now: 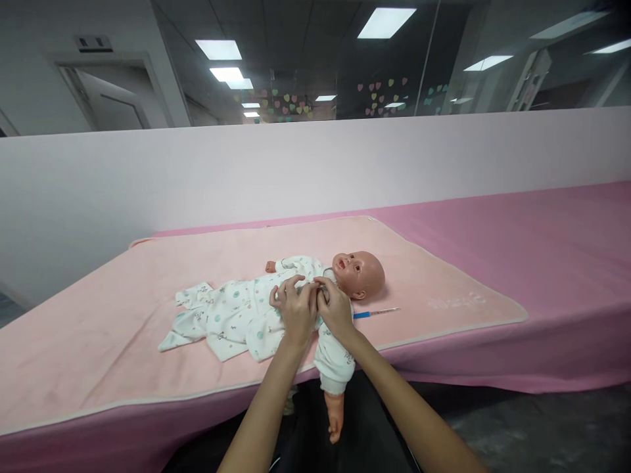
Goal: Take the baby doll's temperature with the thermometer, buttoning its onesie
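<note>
A baby doll [362, 272] lies on its back, head to the right, on a peach mat. It wears a white printed outfit [231, 312], a top and trousers. Both my hands meet at the top's neckline on the doll's chest. My left hand [297, 309] pinches the cloth there, its outer fingers spread over the chest. Close against it, my right hand [336, 309] pinches the collar edge just below the chin. What exactly lies between the fingertips is hidden. One doll arm [334, 417] hangs over the table's front edge between my forearms.
A glass thermometer with a blue end [362, 315] lies beside the doll's head. The peach mat [123, 315] covers part of a pink-sheeted table [542, 263]. Behind stands a low white wall [296, 171] with glass above it, dotted with heart stickers.
</note>
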Available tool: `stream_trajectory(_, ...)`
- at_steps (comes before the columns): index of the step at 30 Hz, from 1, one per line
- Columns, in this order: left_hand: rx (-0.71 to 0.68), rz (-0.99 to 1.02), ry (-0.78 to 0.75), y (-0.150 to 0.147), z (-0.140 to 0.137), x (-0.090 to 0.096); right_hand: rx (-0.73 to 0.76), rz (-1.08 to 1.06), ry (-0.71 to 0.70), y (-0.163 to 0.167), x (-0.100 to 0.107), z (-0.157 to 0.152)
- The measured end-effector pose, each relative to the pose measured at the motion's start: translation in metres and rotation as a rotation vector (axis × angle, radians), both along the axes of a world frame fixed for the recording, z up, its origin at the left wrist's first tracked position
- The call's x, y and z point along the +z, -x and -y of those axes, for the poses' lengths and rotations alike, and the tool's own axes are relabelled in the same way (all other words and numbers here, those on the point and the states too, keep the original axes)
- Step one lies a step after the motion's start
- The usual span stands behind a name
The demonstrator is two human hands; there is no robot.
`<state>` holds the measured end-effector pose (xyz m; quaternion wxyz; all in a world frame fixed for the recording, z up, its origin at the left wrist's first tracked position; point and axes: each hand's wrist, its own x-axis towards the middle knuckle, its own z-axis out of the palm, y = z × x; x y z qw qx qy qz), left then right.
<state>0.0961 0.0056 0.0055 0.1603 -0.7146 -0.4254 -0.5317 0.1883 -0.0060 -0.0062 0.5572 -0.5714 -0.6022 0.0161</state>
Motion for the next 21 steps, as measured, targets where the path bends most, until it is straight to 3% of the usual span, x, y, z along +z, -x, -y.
stream_trajectory(8,-0.034,0.034,-0.048,0.003,0.002,0.001,0.031,-0.174,0.031,-0.005,-0.009,0.0)
stream_trajectory(21,-0.082,0.036,0.025,0.005,0.004,0.002,-0.026,-0.169,0.042,-0.006,-0.014,-0.003)
